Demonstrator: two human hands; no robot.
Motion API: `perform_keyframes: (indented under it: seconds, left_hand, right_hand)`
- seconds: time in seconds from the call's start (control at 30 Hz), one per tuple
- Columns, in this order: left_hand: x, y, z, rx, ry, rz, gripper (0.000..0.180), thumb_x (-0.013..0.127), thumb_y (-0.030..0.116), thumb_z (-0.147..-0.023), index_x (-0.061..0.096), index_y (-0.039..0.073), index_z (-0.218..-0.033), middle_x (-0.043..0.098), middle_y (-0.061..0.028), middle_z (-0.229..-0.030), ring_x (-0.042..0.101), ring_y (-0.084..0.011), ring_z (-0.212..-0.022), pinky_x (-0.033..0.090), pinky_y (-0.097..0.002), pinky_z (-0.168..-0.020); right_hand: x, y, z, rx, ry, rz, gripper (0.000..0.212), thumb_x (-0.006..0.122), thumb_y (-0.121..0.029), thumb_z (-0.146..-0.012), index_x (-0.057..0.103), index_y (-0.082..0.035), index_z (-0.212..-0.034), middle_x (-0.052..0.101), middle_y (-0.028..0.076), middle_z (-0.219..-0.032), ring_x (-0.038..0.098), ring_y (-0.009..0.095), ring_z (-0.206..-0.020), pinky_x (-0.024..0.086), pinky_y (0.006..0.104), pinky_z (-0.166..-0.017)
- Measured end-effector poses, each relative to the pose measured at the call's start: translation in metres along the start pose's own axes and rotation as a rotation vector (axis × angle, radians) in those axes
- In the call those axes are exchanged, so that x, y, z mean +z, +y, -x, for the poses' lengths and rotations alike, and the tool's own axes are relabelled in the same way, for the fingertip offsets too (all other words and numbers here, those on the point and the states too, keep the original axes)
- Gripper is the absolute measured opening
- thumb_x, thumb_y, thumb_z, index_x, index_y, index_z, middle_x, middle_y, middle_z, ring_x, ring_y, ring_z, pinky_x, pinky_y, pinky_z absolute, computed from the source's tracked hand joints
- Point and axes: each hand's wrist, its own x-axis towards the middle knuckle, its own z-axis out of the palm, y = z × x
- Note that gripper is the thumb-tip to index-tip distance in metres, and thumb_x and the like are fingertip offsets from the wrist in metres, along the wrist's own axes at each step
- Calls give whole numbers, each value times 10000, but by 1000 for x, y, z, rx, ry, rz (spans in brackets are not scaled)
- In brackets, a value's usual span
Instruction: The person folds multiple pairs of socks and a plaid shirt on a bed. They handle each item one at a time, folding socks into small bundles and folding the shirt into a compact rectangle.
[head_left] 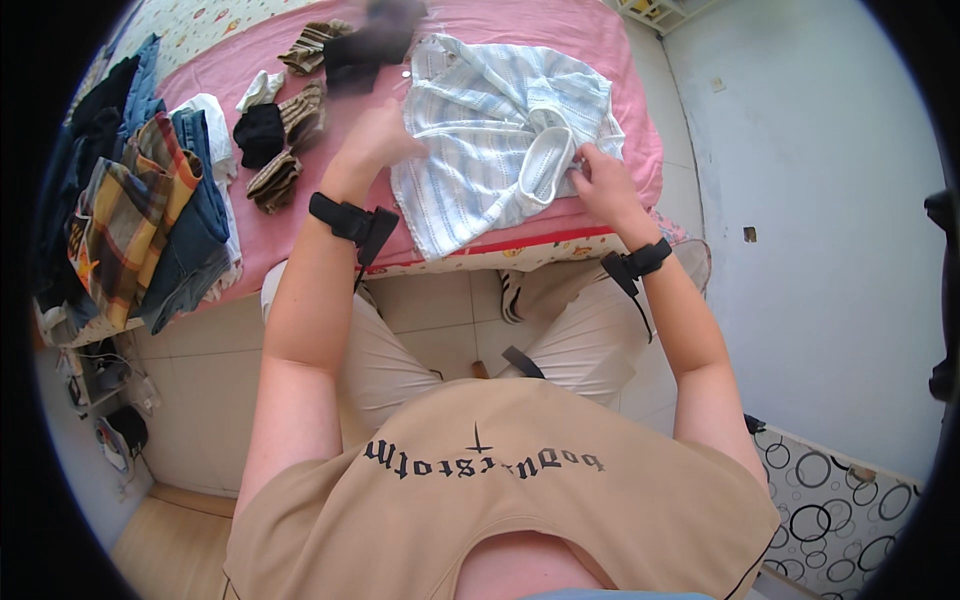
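A light blue and white striped shirt (460,130) lies spread on the bed, its collar (547,165) bunched toward the near right side. My right hand (605,185) is closed, pinching the shirt's edge beside the collar. At the shirt's left edge, my left hand (380,138) is a little blurred, thumb apart from the fingers, with nothing visible in it. Beyond it is a black cloth piece (350,65), and a smeared dark cloth (392,28) above that looks in motion. Whether my left fingers touch the shirt is hard to see.
Rolled brown striped socks (303,115), a black bundle (260,135) and a white bundle (260,90) sit on the pink sheet (330,185). Folded jeans (200,220) and a plaid shirt (125,210) are piled at the left. A white wall (810,180) stands at the right.
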Motion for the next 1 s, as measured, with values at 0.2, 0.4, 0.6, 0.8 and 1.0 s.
perform_keyframes:
  seconds: [0.2,0.4,0.6,0.8,1.0]
  left_hand:
    - [11,-7,-8,34,65,-1,708,925,248,-749,620,-42,-1319,758,-298,-1215,733,-444,-1167,576,-471,-1010]
    - [16,-13,-14,3,121,54,711,887,223,-796,587,-44,-1383,754,-305,-1215,729,-456,-1168,572,-479,-1019]
    - [14,-6,-12,-6,139,56,798,901,333,-811,571,-68,-1417,760,-284,-1224,744,-419,-1155,581,-458,-995]
    - [16,-11,-18,35,202,170,957,934,427,-812,538,-83,-1518,764,-235,-1236,761,-317,-1099,592,-406,-947]
    - [20,-16,-43,88,37,459,687,880,375,-887,677,-78,-1362,770,-116,-1159,720,-186,-956,574,-334,-819]
  right_hand:
    - [-16,53,-11,162,-110,20,273,804,-211,-932,724,-12,-1101,693,97,-736,664,194,-674,505,396,-637]
    - [-36,46,-12,242,11,-129,417,821,-225,-873,699,-46,-1229,751,173,-1135,730,336,-1007,585,434,-869]
    - [-17,-48,23,-467,17,10,586,844,-184,-784,660,-93,-1333,637,171,-1324,625,397,-1257,520,486,-1067]
    - [48,-120,42,-712,9,92,478,854,-221,-764,686,-139,-1205,652,110,-1197,656,336,-1164,512,447,-1003]
    - [77,-129,31,-625,-51,-3,241,761,-126,-776,655,-106,-992,616,66,-986,659,311,-982,534,473,-792]
